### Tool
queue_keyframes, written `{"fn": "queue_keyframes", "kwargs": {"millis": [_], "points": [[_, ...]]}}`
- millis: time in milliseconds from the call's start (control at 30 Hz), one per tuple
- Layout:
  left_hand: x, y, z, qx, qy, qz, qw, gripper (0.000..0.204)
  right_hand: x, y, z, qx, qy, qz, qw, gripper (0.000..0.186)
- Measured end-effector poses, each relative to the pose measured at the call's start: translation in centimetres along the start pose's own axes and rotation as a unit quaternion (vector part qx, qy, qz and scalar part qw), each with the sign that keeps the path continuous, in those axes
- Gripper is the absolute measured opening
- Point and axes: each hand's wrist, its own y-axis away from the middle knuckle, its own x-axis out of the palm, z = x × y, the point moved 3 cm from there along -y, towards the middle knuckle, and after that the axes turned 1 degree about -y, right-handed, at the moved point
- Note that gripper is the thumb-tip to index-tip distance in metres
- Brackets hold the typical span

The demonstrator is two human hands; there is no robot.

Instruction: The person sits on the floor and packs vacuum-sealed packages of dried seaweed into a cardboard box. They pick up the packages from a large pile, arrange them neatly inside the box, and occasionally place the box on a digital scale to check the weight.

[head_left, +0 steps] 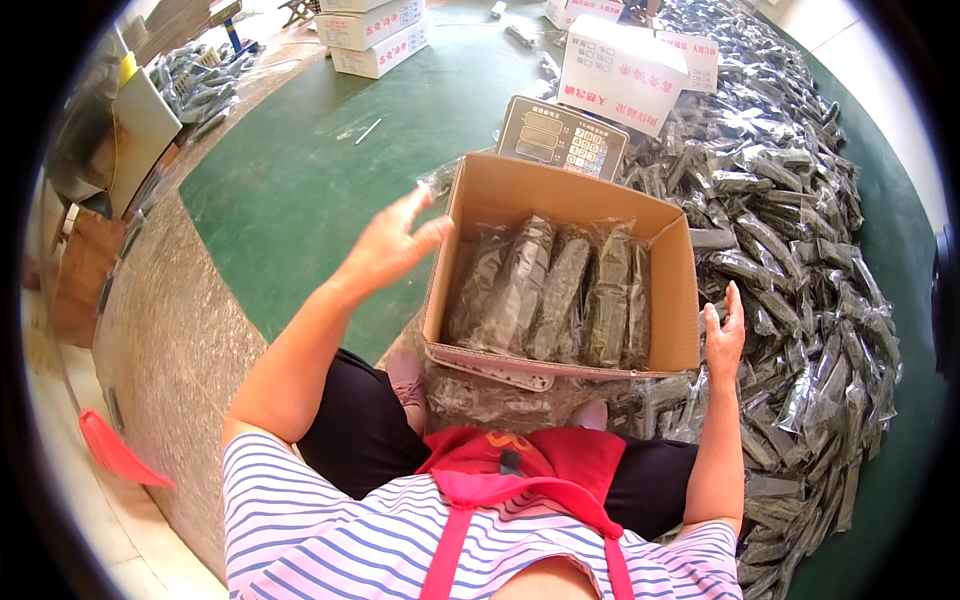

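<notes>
Between my hands stands an open cardboard box (672,275), with several clear plastic packets of dark, dried greenish strips (565,290) lying side by side inside. My left hand (393,243) hovers at the box's left wall, fingers stretched and thumb apart, holding nothing. Off the right wall, my right hand (724,335) is raised with its fingers extended and nothing in it. The box rests on a scale, whose keypad panel (565,140) shows behind the far wall. A pale edge of the scale's plate (490,370) peeks out under the near wall.
A large heap of similar packets (790,250) spreads along the right side. White printed cartons (620,75) stand beyond the scale, and more cartons (375,40) are stacked at the far left. A green mat (300,190) covers the floor; a thin white stick (368,131) lies on it.
</notes>
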Motion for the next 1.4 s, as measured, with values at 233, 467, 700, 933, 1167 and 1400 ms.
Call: {"fn": "queue_keyframes", "kwargs": {"millis": [233, 467, 700, 933, 1167, 1400], "points": [[4.4, -0.2, 4.5, -0.134, -0.154, 0.242, 0.949, 0.059, 2.8, 0.8, -1.4, 0.169, -0.133, 0.236, 0.948, 0.056], [3.1, -1.5, 6.0, -0.062, -0.139, 0.188, 0.970, 0.043, 3.4, -0.2, -3.7, 0.074, -0.030, 0.207, 0.975, 0.041], [2.9, -2.5, 7.1, -0.005, -0.090, 0.162, 0.983, 0.048, 3.2, 1.0, -1.7, 0.062, -0.035, 0.221, 0.973, 0.039], [4.4, -2.8, -1.5, 0.149, -0.108, -0.023, 0.983, 0.057, 3.0, 0.9, -1.9, 0.095, -0.117, 0.248, 0.957, 0.053], [15.6, -5.4, 4.6, -0.307, -0.044, 0.365, 0.878, 0.086, 5.9, -0.4, 7.8, -0.240, 0.064, 0.127, 0.960, 0.044], [18.9, -6.7, 7.0, -0.368, -0.065, 0.387, 0.843, 0.071, 21.9, 4.6, 8.7, -0.542, 0.203, 0.427, 0.695, 0.033]]}}
